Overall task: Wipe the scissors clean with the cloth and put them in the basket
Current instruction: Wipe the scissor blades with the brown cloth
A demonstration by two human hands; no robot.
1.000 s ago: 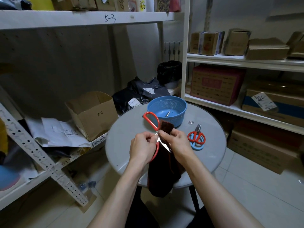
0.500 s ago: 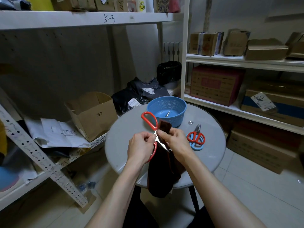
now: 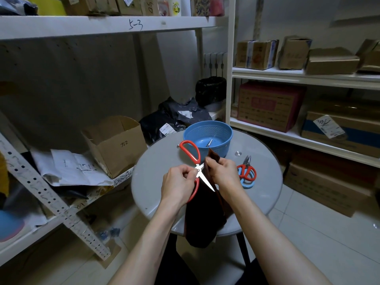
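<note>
head view: a round grey table point(image 3: 156, 182) stands between white shelving racks. the left hand point(image 3: 178, 183) pinches the red-handled scissors point(image 3: 197, 155) at the pivot with thumb and fingertips. one handle loop rises above the hand towards the basket, and the other runs down under the palm. the scissors are spread. one bare blade slants down to the right between the two hands, and the other goes into the cloth. the right hand point(image 3: 224, 174) pinches the top fold of the dark brown cloth point(image 3: 202, 220) against that blade. the rest of the cloth hangs down over the near edge of the table. scissors and cloth are held just above the tabletop, in front of the basket.

the blue basket point(image 3: 225, 148) sits at the far side of the table and holds one small metal piece point(image 3: 209, 142), too small to make out. a second pair of scissors point(image 3: 247, 172), red over blue, lies on the table just right of the right hand. a small metal disc point(image 3: 238, 153) lies beside the basket.

on the left shelf an open cardboard box point(image 3: 115, 147) tilts next to loose papers point(image 3: 72, 167); i cannot tell what is in it. black bags point(image 3: 176, 118) lie behind the table. closed cardboard cartons point(image 3: 269, 105) fill the right shelves.
</note>
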